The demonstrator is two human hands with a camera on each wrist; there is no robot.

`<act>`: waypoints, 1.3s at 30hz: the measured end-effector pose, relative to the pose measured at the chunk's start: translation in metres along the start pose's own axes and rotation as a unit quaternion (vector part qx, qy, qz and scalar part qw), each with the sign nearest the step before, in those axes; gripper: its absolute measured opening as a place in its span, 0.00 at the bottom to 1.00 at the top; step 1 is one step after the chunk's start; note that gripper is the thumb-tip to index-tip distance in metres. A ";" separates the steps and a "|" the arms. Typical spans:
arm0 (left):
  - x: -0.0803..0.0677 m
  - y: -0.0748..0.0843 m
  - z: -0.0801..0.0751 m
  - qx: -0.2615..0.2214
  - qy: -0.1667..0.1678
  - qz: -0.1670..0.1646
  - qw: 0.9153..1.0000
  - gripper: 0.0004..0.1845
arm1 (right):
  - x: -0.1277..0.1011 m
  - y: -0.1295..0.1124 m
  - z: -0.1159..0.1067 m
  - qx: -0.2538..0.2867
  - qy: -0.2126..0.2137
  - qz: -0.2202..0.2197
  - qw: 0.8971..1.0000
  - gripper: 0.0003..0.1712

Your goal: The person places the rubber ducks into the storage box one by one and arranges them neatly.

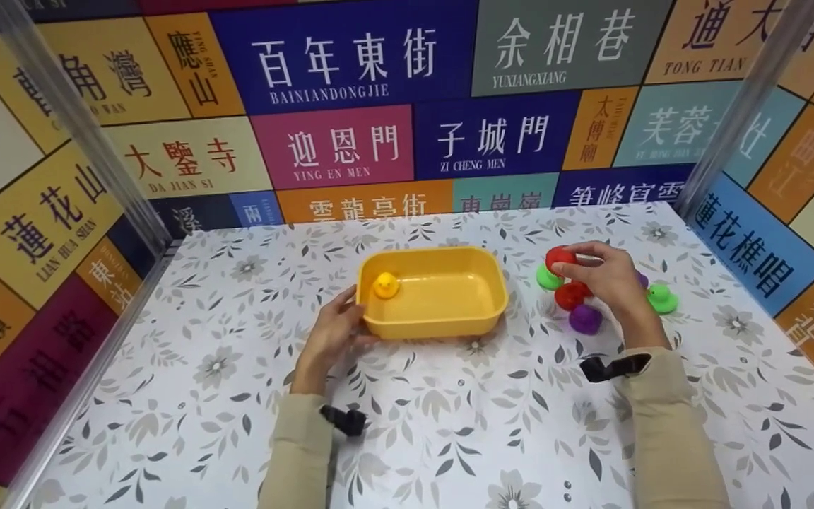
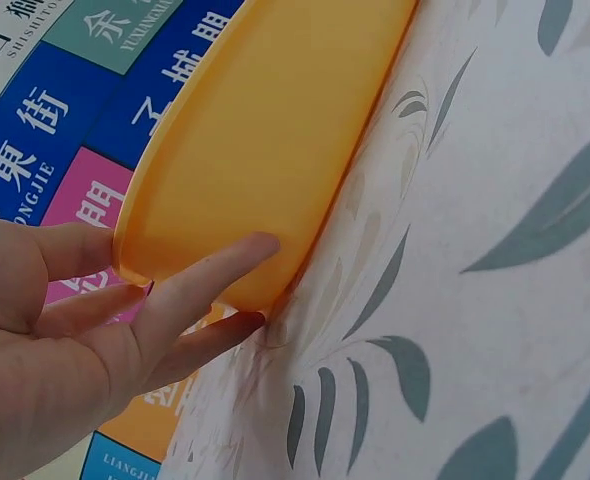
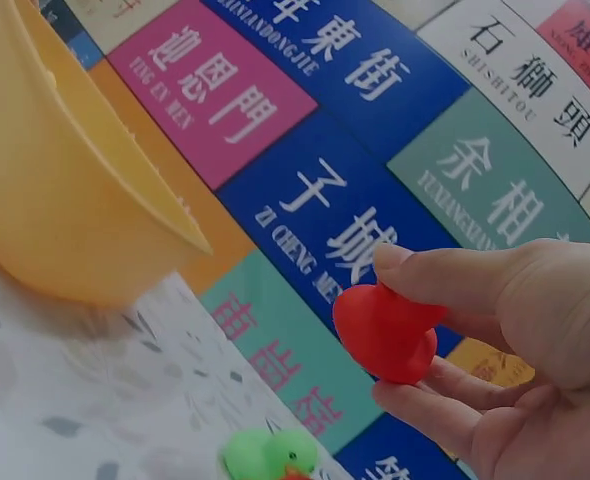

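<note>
A yellow plastic tub (image 1: 442, 329) stands on the table, and a small yellow rubber duck (image 1: 386, 285) sits inside at its left end. My left hand (image 1: 336, 326) rests against the tub's near left corner. In the left wrist view its fingers (image 2: 200, 285) lie spread and mostly straight on the outer wall. Right of the tub, my right hand (image 1: 608, 276) pinches a red rubber duck (image 3: 387, 335) between thumb and fingertips. Below the held duck are a green duck (image 1: 548, 278), another red duck (image 1: 571, 295) and a purple duck (image 1: 585, 319).
Beyond my right hand sits another green duck (image 1: 663, 298), with a purple toy (image 1: 641, 280) partly hidden behind the hand. A white leaf-patterned cloth (image 1: 435, 424) covers the table. Panels with large lettering (image 1: 336, 56) stand behind and at both sides.
</note>
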State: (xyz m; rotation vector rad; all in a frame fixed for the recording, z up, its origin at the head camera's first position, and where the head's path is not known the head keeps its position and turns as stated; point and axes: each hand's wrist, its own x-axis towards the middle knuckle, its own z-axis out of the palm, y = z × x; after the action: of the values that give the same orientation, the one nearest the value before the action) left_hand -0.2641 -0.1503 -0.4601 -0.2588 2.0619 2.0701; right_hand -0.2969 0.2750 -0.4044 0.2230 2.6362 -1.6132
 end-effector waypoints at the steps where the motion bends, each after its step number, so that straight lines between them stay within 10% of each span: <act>1: 0.000 -0.001 0.000 0.000 -0.001 0.002 1.000 0.32 | 0.000 -0.001 0.002 0.004 -0.005 -0.002 1.000 0.43; 39: 0.002 -0.001 -0.002 -0.018 -0.006 0.021 1.000 0.34 | 0.033 -0.081 0.118 -0.001 -0.155 -0.014 0.988 0.28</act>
State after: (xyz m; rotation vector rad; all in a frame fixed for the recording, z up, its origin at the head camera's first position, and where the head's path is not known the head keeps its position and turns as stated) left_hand -0.2659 -0.1520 -0.4618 -0.2118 2.0411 2.1302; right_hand -0.3460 0.1373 -0.3901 -0.0611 2.4146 -1.5107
